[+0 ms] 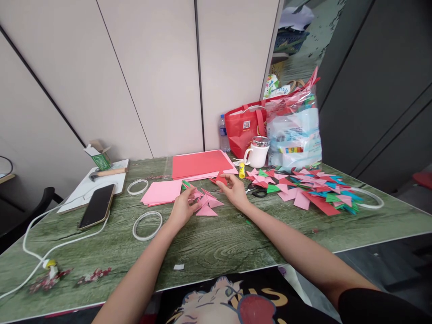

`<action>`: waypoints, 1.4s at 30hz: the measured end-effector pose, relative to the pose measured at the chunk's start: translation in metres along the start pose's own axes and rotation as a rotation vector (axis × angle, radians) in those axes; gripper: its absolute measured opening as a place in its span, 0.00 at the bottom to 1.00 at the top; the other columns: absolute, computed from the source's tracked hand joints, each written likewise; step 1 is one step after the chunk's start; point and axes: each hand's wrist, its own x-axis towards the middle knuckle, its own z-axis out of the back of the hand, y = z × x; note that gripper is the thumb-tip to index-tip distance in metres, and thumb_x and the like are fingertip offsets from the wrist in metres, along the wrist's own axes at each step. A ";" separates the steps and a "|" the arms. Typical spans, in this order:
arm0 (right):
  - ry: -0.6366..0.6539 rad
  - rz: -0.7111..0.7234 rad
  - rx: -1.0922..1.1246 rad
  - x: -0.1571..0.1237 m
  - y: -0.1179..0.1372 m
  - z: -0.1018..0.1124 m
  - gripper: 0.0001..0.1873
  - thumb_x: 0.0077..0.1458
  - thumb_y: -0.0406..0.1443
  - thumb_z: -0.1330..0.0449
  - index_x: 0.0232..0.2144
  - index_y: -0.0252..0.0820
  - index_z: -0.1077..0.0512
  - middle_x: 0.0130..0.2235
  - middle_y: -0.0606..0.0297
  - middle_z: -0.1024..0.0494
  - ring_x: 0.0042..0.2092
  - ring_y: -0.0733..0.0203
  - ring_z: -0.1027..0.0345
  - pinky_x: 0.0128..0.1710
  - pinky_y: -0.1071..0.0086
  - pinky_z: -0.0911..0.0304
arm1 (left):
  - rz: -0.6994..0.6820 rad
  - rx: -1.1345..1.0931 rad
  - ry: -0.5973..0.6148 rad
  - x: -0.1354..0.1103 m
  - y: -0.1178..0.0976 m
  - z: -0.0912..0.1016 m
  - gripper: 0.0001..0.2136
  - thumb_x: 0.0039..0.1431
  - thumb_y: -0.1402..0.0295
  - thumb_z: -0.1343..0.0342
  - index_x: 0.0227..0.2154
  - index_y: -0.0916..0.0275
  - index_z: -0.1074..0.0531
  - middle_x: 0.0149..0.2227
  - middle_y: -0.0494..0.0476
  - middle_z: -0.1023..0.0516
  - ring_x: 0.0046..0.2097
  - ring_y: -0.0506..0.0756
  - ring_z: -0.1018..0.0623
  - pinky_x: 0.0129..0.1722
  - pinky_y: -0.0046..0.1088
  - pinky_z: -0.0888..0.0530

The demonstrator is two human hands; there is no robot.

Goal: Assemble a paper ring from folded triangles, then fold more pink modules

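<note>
- Both hands sat over a little heap of folded pink triangles [205, 202] mid-table, probably so the pieces stayed within easy reach.
- Left hand [182, 209] was loosely curled, fingertips touching the heap's left edge; looked like it pinched one piece, hard to tell.
- Right hand [234, 191] was half open, fingers on a red piece [219, 180].
- Flat pink sheets [162, 192] lay just beside, red sheets [199, 164] behind.
- Red bag [243, 130] had a QR code; no text was readable.
</note>
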 end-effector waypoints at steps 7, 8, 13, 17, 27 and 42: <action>0.009 -0.048 -0.049 0.000 -0.001 0.002 0.14 0.53 0.45 0.48 0.32 0.41 0.32 0.23 0.67 0.28 0.22 0.62 0.32 0.23 0.70 0.36 | -0.068 0.144 -0.132 -0.002 -0.016 0.008 0.10 0.53 0.65 0.48 0.34 0.65 0.27 0.30 0.57 0.23 0.30 0.53 0.26 0.33 0.30 0.30; 0.030 -0.039 -0.075 0.000 -0.002 0.002 0.13 0.53 0.44 0.48 0.33 0.41 0.32 0.25 0.66 0.27 0.23 0.62 0.32 0.23 0.69 0.36 | -0.070 0.157 -0.104 -0.003 -0.018 0.010 0.11 0.54 0.62 0.50 0.29 0.64 0.27 0.27 0.55 0.24 0.28 0.53 0.27 0.31 0.28 0.31; 0.148 0.107 -0.276 -0.003 -0.008 -0.001 0.09 0.50 0.40 0.44 0.32 0.40 0.31 0.34 0.61 0.26 0.34 0.60 0.31 0.33 0.67 0.34 | -0.196 0.401 0.136 -0.005 -0.020 0.011 0.11 0.48 0.59 0.43 0.22 0.62 0.28 0.25 0.53 0.27 0.26 0.52 0.30 0.25 0.25 0.37; 0.241 0.242 -0.299 -0.004 -0.003 -0.002 0.09 0.50 0.39 0.42 0.34 0.41 0.30 0.42 0.57 0.28 0.46 0.57 0.35 0.43 0.62 0.37 | -0.210 0.549 0.206 -0.006 -0.018 0.011 0.04 0.49 0.66 0.44 0.24 0.60 0.27 0.27 0.54 0.26 0.29 0.53 0.28 0.26 0.26 0.38; 0.568 0.423 -0.543 -0.013 0.018 0.002 0.26 0.39 0.43 0.33 0.42 0.44 0.33 0.41 0.60 0.34 0.36 0.60 0.35 0.34 0.67 0.36 | 0.051 -0.149 -0.087 0.001 -0.018 0.011 0.07 0.50 0.66 0.49 0.22 0.61 0.38 0.20 0.49 0.32 0.25 0.52 0.27 0.21 0.24 0.33; 0.385 0.222 -0.064 -0.021 0.030 -0.009 0.25 0.48 0.41 0.39 0.49 0.45 0.37 0.39 0.60 0.27 0.38 0.59 0.32 0.28 0.72 0.35 | 0.227 -0.480 0.185 -0.007 -0.041 0.012 0.14 0.42 0.60 0.40 0.28 0.66 0.27 0.23 0.52 0.28 0.21 0.47 0.31 0.18 0.23 0.30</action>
